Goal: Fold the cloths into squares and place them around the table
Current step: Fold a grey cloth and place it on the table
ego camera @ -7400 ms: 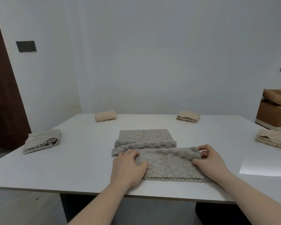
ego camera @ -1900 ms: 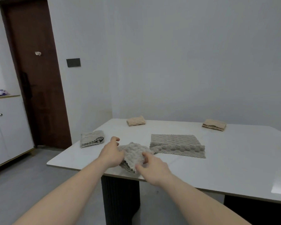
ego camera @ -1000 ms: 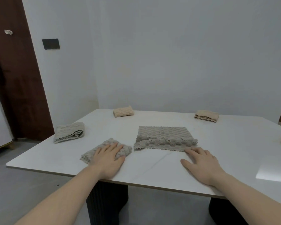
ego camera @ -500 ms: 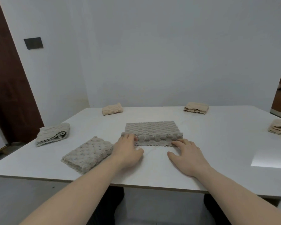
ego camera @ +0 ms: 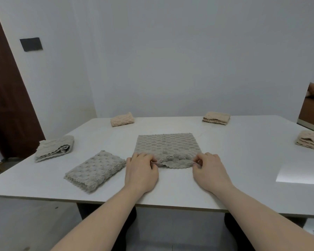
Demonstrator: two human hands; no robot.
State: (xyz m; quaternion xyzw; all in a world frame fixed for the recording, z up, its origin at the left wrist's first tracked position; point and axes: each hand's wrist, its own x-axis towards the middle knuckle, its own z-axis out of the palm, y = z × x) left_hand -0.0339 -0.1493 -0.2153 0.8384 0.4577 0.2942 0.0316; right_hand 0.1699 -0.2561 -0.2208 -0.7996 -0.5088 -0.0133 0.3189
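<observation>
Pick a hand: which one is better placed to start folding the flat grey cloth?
Neither alone. Left hand pinches the near-left corner of the flat grey cloth; right hand pinches the near-right. Probably both should lift together.

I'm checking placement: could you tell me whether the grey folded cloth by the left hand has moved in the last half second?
No. The grey folded cloth lies at the same spot near the table's front edge, left of the flat cloth.

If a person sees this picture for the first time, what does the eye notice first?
First, the two hands, left hand and right hand, each pinching a near corner of the flat grey cloth at the table's middle. Next, the folded grey cloth lying left of them.
</observation>
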